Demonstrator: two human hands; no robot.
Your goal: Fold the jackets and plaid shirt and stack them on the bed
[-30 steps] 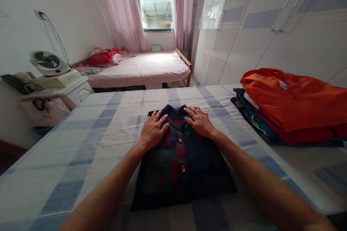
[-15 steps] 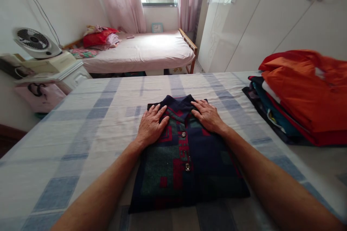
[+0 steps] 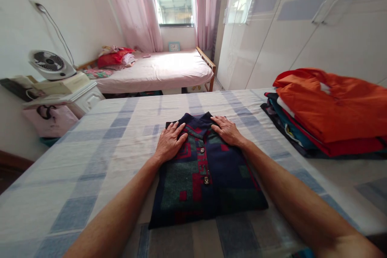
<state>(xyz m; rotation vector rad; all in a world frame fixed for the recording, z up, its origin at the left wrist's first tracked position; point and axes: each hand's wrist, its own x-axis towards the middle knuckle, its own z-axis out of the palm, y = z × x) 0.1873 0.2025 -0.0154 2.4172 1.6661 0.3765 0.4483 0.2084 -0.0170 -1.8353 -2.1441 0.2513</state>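
A folded shirt (image 3: pixel 208 181), dark blue with green and red blocks, lies on the checked bedsheet (image 3: pixel 121 157) right in front of me. Its collar points away from me, and two round buttons show down the front. My left hand (image 3: pixel 171 141) rests flat on the left shoulder beside the collar, fingers stretched out. On the other shoulder lies my right hand (image 3: pixel 226 130), also open, with its fingertips near the collar. Neither hand grips the cloth.
At the right sits a stack of folded clothes (image 3: pixel 332 109) with an orange garment on top. A smaller bed (image 3: pixel 157 70) stands beyond, below the window. White wardrobe doors (image 3: pixel 290 44) line the right side. A fan (image 3: pixel 50 64) and a pink bag (image 3: pixel 50 121) are at the left.
The camera view has tilted up and shifted slightly, so the room sits lower in the picture. Both hands stay on the shirt's shoulders, and the shirt remains folded.
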